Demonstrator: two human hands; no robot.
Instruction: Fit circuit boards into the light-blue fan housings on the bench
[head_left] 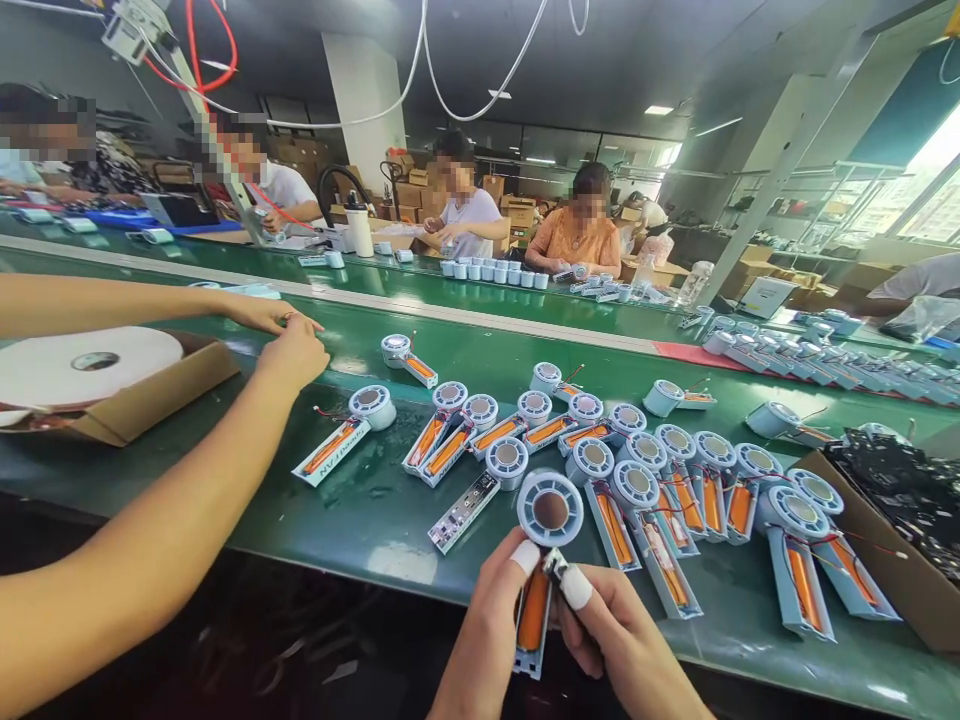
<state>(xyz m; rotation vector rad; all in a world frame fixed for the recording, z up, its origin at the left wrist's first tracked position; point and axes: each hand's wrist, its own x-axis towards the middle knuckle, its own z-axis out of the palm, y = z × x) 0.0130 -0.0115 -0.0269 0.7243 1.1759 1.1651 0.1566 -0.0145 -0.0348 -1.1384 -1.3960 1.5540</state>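
My left hand [491, 610] is wrapped round a light-blue fan unit [550, 508] near the table's front edge, its round head up and an orange battery showing in the open handle. A white cover is on the left thumb. My right hand [607, 620], thumb also covered in white, pinches a small dark part [556, 566] against the fan's neck; what exactly it is cannot be made out. Just left of them lies a fan unit with a circuit board [463, 512] fitted over its handle. Many similar open units [589, 458] lie behind and to the right.
A cardboard box of black circuit boards [892, 540] stands at the right. At the left, a co-worker's arms [202, 470] reach over the table by a box with a white roll [150, 360]. People sit across the green conveyor [360, 320].
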